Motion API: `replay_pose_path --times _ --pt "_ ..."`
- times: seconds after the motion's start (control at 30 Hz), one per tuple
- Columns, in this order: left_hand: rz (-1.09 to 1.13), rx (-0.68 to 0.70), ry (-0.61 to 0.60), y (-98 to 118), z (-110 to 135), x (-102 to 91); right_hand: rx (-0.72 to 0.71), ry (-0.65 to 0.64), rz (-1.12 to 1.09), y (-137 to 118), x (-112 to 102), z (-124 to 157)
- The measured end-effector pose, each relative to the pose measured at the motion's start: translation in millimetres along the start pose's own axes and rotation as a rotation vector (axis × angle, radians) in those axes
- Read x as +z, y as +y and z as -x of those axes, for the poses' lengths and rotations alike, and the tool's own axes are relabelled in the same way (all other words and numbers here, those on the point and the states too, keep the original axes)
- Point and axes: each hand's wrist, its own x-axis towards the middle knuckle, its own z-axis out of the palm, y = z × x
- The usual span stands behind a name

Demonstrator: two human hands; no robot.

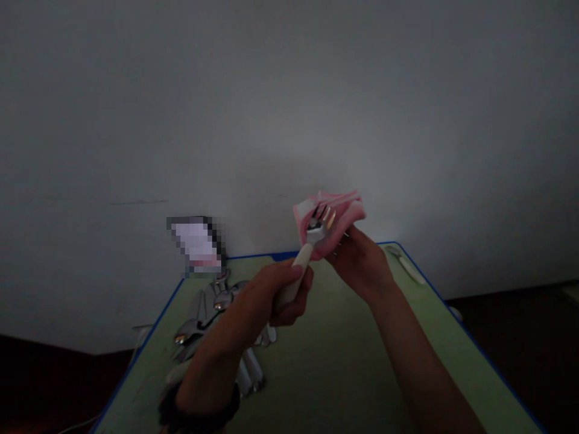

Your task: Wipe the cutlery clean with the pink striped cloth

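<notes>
My left hand [292, 292] is closed around the pale handle of a fork [315, 234], which is raised above the table with its tines up and away from me. In my right hand [357, 262] is a pink cloth [346, 214], folded and bunched. The cloth curves behind and beside the fork's metal head, close against it. The palm and fingers of my right hand are partly hidden behind the cloth. A dark band [199, 410] circles my left wrist.
Several metal utensils [199, 325] lie in a pile on the green, blue-edged table [325, 374], partly behind my left arm. One pale-handled utensil [409, 265] lies at the far right corner. A blurred-out device [196, 241] leans at the back left, before a grey wall [289, 108].
</notes>
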Motion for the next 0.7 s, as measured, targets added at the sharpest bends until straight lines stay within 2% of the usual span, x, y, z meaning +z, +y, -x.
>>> replay_pose_path --times 0.13,0.43,0.57,0.7 --pt "-0.056 -0.008 0.027 -4 -3 1.8 0.013 -0.029 -0.056 3 5 3" --pt "-0.316 -0.053 0.12 7 -2 3.0 0.085 0.093 -0.102 24 8 -5" --pt "-0.287 -0.06 0.107 6 0 1.2 0.033 0.138 -0.106 23 5 -6" --pt "-0.263 -0.071 0.108 5 2 0.2 -0.049 0.118 -0.052 14 4 -4"
